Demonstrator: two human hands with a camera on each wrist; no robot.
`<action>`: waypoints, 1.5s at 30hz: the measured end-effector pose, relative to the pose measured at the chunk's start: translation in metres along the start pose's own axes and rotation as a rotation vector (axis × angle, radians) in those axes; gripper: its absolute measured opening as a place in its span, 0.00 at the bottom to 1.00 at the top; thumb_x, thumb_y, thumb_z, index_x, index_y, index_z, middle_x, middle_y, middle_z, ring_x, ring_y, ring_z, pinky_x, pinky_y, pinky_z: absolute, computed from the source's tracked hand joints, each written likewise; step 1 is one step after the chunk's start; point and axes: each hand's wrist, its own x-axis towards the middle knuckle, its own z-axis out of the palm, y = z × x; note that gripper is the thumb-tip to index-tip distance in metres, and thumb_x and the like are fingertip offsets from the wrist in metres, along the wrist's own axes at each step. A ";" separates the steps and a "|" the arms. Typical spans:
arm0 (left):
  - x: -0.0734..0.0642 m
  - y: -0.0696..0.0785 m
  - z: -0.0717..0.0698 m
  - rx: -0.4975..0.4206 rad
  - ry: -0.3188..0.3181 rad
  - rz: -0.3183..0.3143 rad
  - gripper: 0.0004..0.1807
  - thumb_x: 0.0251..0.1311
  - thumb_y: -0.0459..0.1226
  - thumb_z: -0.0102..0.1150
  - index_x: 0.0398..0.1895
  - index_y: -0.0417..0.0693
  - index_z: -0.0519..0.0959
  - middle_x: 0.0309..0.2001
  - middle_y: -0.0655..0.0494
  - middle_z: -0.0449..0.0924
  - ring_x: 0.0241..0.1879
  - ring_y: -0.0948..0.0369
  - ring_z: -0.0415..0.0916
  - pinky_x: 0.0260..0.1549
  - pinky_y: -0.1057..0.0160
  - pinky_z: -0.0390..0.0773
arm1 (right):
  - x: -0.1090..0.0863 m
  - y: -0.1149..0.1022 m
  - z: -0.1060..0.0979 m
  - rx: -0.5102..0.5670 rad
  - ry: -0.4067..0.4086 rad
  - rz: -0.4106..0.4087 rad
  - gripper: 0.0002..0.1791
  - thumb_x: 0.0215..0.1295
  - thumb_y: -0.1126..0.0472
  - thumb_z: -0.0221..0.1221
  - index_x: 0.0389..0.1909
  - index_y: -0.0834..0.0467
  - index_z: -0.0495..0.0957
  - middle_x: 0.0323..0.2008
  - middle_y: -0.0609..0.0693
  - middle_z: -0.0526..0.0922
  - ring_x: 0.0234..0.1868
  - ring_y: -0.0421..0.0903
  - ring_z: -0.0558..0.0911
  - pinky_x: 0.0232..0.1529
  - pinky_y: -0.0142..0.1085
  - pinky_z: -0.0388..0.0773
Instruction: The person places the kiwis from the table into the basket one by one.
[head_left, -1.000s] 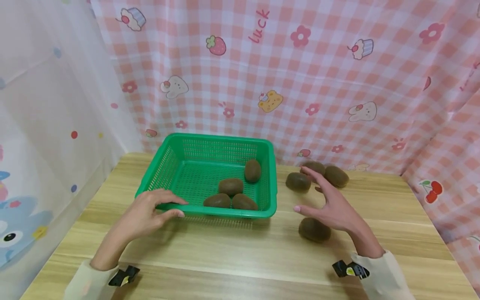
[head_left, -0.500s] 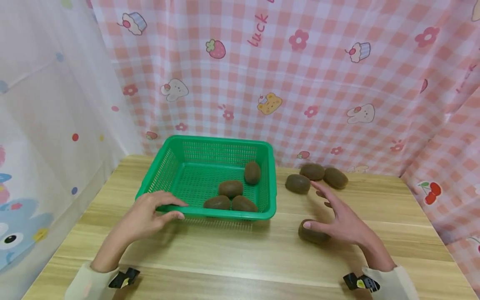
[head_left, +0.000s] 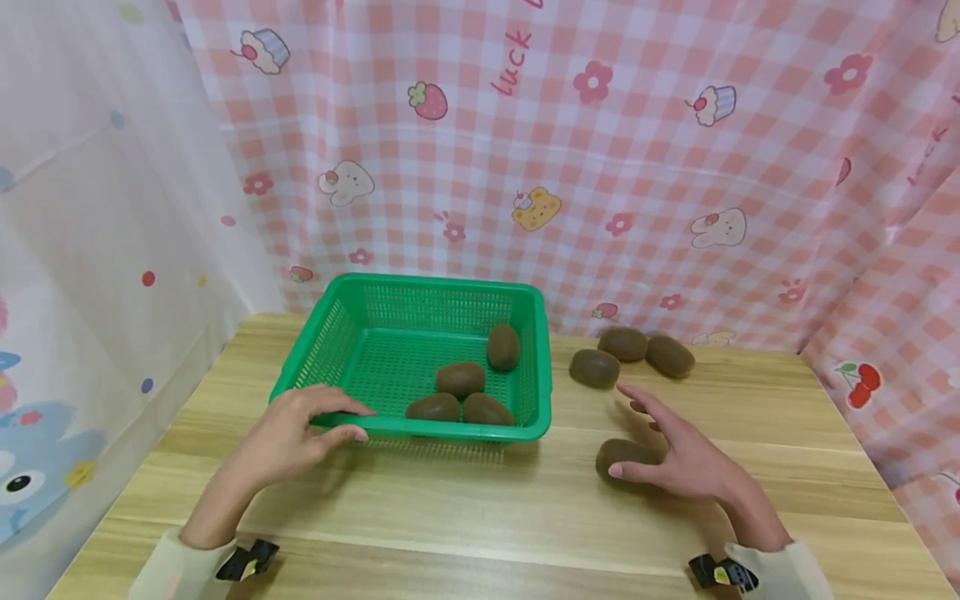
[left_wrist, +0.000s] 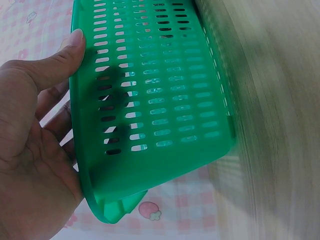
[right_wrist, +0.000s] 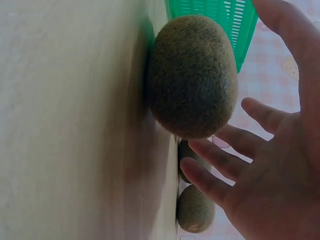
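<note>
My left hand [head_left: 296, 429] grips the near left rim of a green plastic basket [head_left: 442, 429]; in the left wrist view its thumb [left_wrist: 75, 42] lies on the outside of the basket wall and the fingers go over to the inside. Several brown kiwis lie in the basket's right half, among them a kiwi [head_left: 504, 347] near the right wall. My right hand [head_left: 690, 454] hovers with spread fingers by a single kiwi [right_wrist: 192, 77] on the table, its thumb overlapping that fruit in the head view. The right palm holds nothing.
Three more kiwis sit grouped at the back right, with one kiwi [head_left: 595, 368] closest to the basket. The wooden table [head_left: 450, 533] ends at a pink checked curtain [head_left: 480, 167] behind; a white patterned curtain [head_left: 150, 208] hangs on the left.
My right hand has drawn back from the rear kiwis, toward me and slightly right, and come down beside the nearest kiwi. The left hand stays on the basket rim.
</note>
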 end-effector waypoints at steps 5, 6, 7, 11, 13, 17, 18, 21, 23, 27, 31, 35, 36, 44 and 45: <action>0.000 -0.001 0.000 0.005 -0.001 -0.008 0.14 0.51 0.41 0.79 0.42 0.66 0.89 0.39 0.72 0.88 0.42 0.67 0.82 0.42 0.58 0.82 | -0.005 0.004 -0.003 0.018 -0.048 -0.003 0.53 0.58 0.42 0.74 0.80 0.43 0.55 0.75 0.59 0.65 0.71 0.65 0.70 0.64 0.65 0.71; 0.000 -0.001 -0.001 0.006 0.000 -0.009 0.15 0.50 0.41 0.79 0.42 0.66 0.89 0.39 0.72 0.88 0.42 0.67 0.82 0.42 0.58 0.82 | -0.006 0.005 -0.004 0.018 -0.052 -0.003 0.53 0.58 0.42 0.74 0.80 0.42 0.55 0.75 0.58 0.66 0.71 0.64 0.71 0.63 0.64 0.72; -0.001 -0.001 -0.001 0.007 0.000 -0.010 0.15 0.50 0.41 0.79 0.42 0.66 0.89 0.39 0.72 0.88 0.42 0.67 0.82 0.42 0.58 0.82 | -0.007 0.006 -0.004 0.018 -0.057 -0.004 0.52 0.58 0.41 0.74 0.80 0.41 0.56 0.74 0.57 0.68 0.70 0.63 0.72 0.63 0.63 0.72; -0.002 -0.002 -0.002 0.008 0.002 -0.017 0.15 0.50 0.41 0.79 0.42 0.66 0.89 0.39 0.72 0.87 0.41 0.68 0.81 0.42 0.59 0.81 | -0.006 0.008 -0.005 0.013 -0.077 -0.026 0.52 0.56 0.41 0.75 0.79 0.42 0.58 0.71 0.54 0.73 0.68 0.58 0.75 0.63 0.57 0.74; -0.003 -0.002 -0.002 0.007 0.004 -0.020 0.15 0.51 0.41 0.79 0.42 0.67 0.89 0.39 0.73 0.87 0.41 0.68 0.81 0.42 0.60 0.81 | -0.004 0.007 -0.005 0.018 -0.089 -0.044 0.51 0.55 0.42 0.76 0.78 0.46 0.61 0.70 0.53 0.75 0.66 0.57 0.76 0.62 0.52 0.76; -0.004 -0.002 -0.002 0.000 0.007 -0.022 0.15 0.51 0.41 0.79 0.42 0.67 0.89 0.39 0.74 0.87 0.41 0.68 0.81 0.42 0.60 0.81 | -0.003 0.007 -0.005 0.022 -0.106 -0.078 0.48 0.54 0.45 0.77 0.74 0.54 0.67 0.66 0.52 0.78 0.62 0.53 0.78 0.59 0.43 0.78; -0.004 -0.002 -0.002 -0.002 0.008 -0.023 0.15 0.51 0.41 0.79 0.42 0.68 0.89 0.39 0.74 0.87 0.41 0.69 0.81 0.42 0.60 0.81 | -0.002 0.007 -0.005 0.023 -0.113 -0.081 0.47 0.54 0.46 0.77 0.73 0.55 0.69 0.65 0.52 0.79 0.61 0.51 0.79 0.59 0.42 0.78; -0.003 -0.002 -0.002 -0.003 0.009 -0.025 0.15 0.52 0.41 0.78 0.42 0.68 0.89 0.39 0.74 0.87 0.42 0.69 0.81 0.42 0.59 0.81 | -0.002 0.008 -0.007 0.005 -0.140 -0.079 0.44 0.54 0.45 0.77 0.70 0.55 0.73 0.63 0.50 0.81 0.58 0.44 0.80 0.58 0.40 0.78; -0.003 -0.002 -0.002 -0.003 0.008 -0.027 0.14 0.52 0.41 0.78 0.42 0.68 0.89 0.39 0.74 0.87 0.42 0.68 0.81 0.42 0.59 0.81 | -0.002 0.008 -0.009 -0.004 -0.157 -0.070 0.40 0.55 0.44 0.76 0.67 0.54 0.75 0.61 0.49 0.82 0.57 0.40 0.80 0.57 0.38 0.79; -0.003 -0.002 -0.002 -0.005 0.005 -0.035 0.14 0.52 0.41 0.78 0.42 0.68 0.89 0.39 0.74 0.87 0.42 0.68 0.82 0.43 0.59 0.81 | -0.002 0.009 -0.011 0.013 -0.172 -0.049 0.34 0.58 0.44 0.74 0.63 0.50 0.79 0.57 0.46 0.84 0.56 0.36 0.80 0.54 0.36 0.82; -0.003 -0.002 -0.002 -0.007 0.001 -0.038 0.14 0.53 0.41 0.78 0.43 0.68 0.89 0.40 0.73 0.87 0.42 0.67 0.82 0.43 0.58 0.81 | -0.001 0.010 -0.010 0.033 -0.172 -0.041 0.32 0.58 0.44 0.74 0.62 0.50 0.80 0.54 0.46 0.85 0.54 0.34 0.80 0.51 0.34 0.82; -0.003 -0.002 -0.002 -0.004 0.000 -0.035 0.14 0.53 0.41 0.78 0.43 0.68 0.89 0.40 0.73 0.87 0.43 0.67 0.82 0.43 0.58 0.81 | 0.000 0.011 -0.009 0.040 -0.166 -0.045 0.31 0.58 0.44 0.74 0.61 0.51 0.80 0.54 0.46 0.86 0.53 0.33 0.81 0.50 0.33 0.83; -0.003 -0.001 -0.002 -0.003 0.001 -0.034 0.14 0.52 0.41 0.78 0.43 0.68 0.89 0.40 0.73 0.87 0.42 0.67 0.82 0.43 0.58 0.81 | 0.000 0.011 -0.009 0.041 -0.163 -0.045 0.31 0.58 0.44 0.74 0.61 0.51 0.81 0.53 0.46 0.86 0.53 0.33 0.81 0.49 0.33 0.83; -0.002 0.000 -0.001 0.005 0.004 -0.017 0.15 0.52 0.41 0.78 0.42 0.67 0.89 0.39 0.73 0.87 0.42 0.67 0.82 0.43 0.58 0.81 | -0.002 0.010 -0.007 0.048 -0.116 -0.038 0.28 0.59 0.45 0.74 0.59 0.48 0.81 0.50 0.45 0.86 0.50 0.34 0.82 0.48 0.33 0.83; -0.002 0.000 -0.001 0.005 0.004 -0.016 0.15 0.52 0.41 0.78 0.42 0.67 0.89 0.39 0.73 0.87 0.42 0.67 0.82 0.43 0.58 0.81 | -0.002 0.010 -0.007 0.049 -0.106 -0.032 0.29 0.59 0.45 0.74 0.60 0.48 0.81 0.51 0.45 0.86 0.50 0.34 0.82 0.48 0.33 0.83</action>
